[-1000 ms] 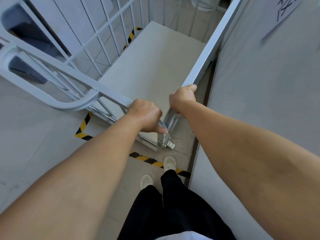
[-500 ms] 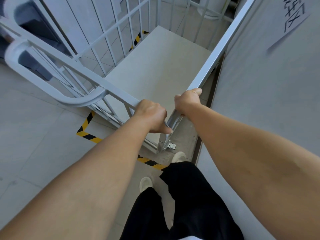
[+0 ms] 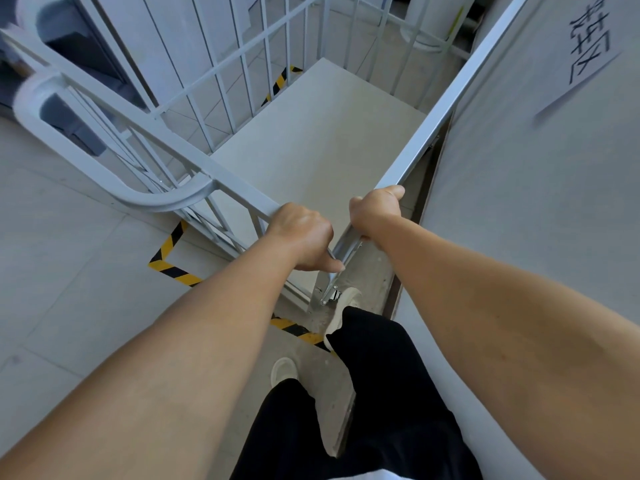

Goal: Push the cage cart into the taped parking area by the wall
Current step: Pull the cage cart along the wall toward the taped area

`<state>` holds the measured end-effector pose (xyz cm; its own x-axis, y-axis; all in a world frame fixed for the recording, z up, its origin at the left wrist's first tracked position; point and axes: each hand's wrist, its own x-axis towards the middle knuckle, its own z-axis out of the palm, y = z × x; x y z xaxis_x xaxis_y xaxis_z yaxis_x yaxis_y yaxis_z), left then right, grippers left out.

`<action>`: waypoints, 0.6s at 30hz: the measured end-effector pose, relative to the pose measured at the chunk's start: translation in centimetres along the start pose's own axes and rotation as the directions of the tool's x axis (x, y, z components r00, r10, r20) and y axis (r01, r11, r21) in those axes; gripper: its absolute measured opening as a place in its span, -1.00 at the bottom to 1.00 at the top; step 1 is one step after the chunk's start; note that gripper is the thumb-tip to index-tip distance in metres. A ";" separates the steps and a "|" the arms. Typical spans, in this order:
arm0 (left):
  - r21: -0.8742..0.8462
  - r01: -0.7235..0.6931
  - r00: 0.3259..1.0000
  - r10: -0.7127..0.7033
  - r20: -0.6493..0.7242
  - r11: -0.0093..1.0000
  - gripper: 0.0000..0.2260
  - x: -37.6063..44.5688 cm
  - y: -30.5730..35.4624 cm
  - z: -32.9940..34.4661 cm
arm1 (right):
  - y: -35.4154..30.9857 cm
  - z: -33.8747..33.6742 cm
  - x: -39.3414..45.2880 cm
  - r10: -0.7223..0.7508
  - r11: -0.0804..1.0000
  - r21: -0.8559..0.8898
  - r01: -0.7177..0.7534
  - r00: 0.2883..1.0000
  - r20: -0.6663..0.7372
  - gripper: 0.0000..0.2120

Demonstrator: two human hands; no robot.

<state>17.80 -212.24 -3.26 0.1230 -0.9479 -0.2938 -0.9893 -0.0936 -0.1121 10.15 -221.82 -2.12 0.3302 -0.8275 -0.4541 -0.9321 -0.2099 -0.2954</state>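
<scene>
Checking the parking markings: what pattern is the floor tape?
Yellow and black diagonal stripes on the floor tape, clearest in the head view.

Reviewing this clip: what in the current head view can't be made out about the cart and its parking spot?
- Wheels of the cage cart: hidden under its floor panel.
- Floor tape: partly covered by the cart, arms and legs, so the full outline is unclear.
- Paper sign on the wall: cut off by the top edge.
- Fingers of the left hand and right hand: curled under the rails.
</scene>
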 end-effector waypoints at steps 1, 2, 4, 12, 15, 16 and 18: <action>0.003 -0.005 1.000 0.005 -0.005 1.000 -0.47 0.0 0.0 0.0 | 0.1 -0.2 0.1 -0.065 0.978 -0.195 0.077 0.996 0.064 -0.60; 0.006 -0.010 1.000 0.010 -0.009 1.000 -0.47 0.0 0.0 0.0 | 0.0 -0.2 -0.2 -0.100 0.925 -0.360 0.122 0.992 0.078 -0.64; 0.008 -0.017 1.000 0.017 -0.017 1.000 -0.47 -0.1 0.1 0.0 | -0.3 -0.9 -0.8 -0.136 0.845 -0.511 0.157 0.988 0.078 -0.64; 0.007 -0.038 0.998 0.039 -0.052 0.999 -0.48 0.0 0.1 0.1 | 0.3 -0.7 -0.5 -0.225 0.539 -0.795 0.279 0.957 0.184 -0.73; 0.003 -0.039 0.998 0.039 -0.046 0.999 -0.48 0.1 0.1 0.1 | 0.1 -0.8 -0.7 -0.212 0.448 -0.853 0.266 0.959 0.188 -0.60; 0.003 -0.037 0.998 0.037 -0.041 0.999 -0.48 0.1 0.1 0.1 | 0.3 -0.7 -0.4 -0.239 0.439 -0.846 0.302 0.947 0.214 -0.59; 0.009 -0.035 0.999 0.036 -0.034 0.999 -0.49 0.2 0.2 0.2 | 0.3 -0.8 -0.3 -0.268 0.453 -0.831 0.324 0.938 0.220 -0.61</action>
<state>17.67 -212.36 -3.50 0.0848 -0.9606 -0.2647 -0.9922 -0.0572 -0.1104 9.65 -222.06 -1.44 0.5921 -0.6052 -0.5321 -0.4386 -0.7960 0.4173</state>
